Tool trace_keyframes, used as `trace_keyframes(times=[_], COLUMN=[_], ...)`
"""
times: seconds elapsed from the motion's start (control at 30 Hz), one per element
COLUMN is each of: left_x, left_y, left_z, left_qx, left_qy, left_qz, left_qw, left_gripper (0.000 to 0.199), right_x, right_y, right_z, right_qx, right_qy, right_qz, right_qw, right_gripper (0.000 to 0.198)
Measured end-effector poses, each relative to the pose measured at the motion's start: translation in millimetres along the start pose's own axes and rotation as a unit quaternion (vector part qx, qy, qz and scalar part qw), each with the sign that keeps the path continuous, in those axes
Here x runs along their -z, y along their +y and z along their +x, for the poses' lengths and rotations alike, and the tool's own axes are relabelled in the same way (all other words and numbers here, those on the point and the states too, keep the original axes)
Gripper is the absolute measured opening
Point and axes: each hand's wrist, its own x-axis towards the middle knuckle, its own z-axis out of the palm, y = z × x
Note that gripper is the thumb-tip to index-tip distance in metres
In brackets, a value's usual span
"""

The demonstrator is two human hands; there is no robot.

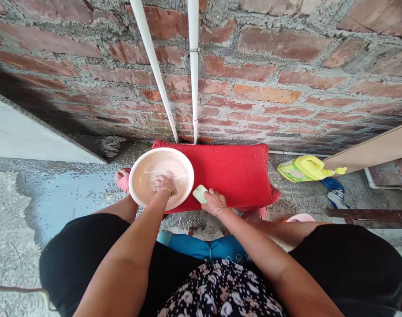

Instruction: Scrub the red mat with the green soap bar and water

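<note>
My left hand (165,185) is dipped in the water of a round cream basin (132,187). Its fingers look spread and loosely bent, with nothing seen in them. A flat pale green block with rounded corners (200,193), perhaps a soap bar or the back of a brush, is in the grip of my right hand (214,201). That hand is low over the near edge of a thick red textured cloth (234,171), just right of the basin. The basin stands on the cloth's left part. The block's underside is hidden.
A yellow jug-shaped bottle (302,168) stands to the right on the wet concrete floor. Two white pipes (194,79) run down the brick wall (267,57) behind the cloth. A grey bundled rag (110,145) lies at left by a pale slab (32,132).
</note>
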Motion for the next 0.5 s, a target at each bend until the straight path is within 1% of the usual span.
trace_keyframes(times=[0.1,0.17,0.23,0.33,0.4,0.47,0.5], left_x=[-1.2,-0.5,0.0,-0.9,-2.6,-4.8,-5.9], left_y=[-1.4,-1.1,-0.5,0.4,0.7,1.1,1.4], left_z=[4.4,5.0,4.5,3.8,4.5,6.1,7.0], left_qx=[-0.007,-0.008,-0.003,-0.002,0.000,0.007,0.011], left_qy=[-0.008,-0.014,-0.015,-0.018,-0.017,-0.009,-0.005], left_qz=[-0.013,-0.017,-0.020,-0.016,-0.011,-0.013,-0.016], left_qw=[1.000,1.000,1.000,1.000,1.000,1.000,1.000], left_gripper=[0.124,0.129,0.131,0.126,0.124,0.126,0.128], right_x=[6.0,10.4,14.4,18.2,19.1,19.4,19.7], right_y=[39.0,73.4,112.4,170.7,201.6,221.2,226.3], right_z=[-5.3,-12.7,-23.9,-46.6,-62.8,-75.7,-79.8], right_qx=[-0.062,-0.123,-0.193,-0.304,-0.367,-0.408,-0.422], right_qy=[0.000,-0.001,0.003,0.018,0.019,0.018,0.020], right_qz=[0.018,0.036,0.052,0.074,0.097,0.122,0.131], right_qw=[0.998,0.992,0.980,0.950,0.925,0.905,0.897], right_gripper=[0.047,0.048,0.048,0.046,0.046,0.044,0.044])
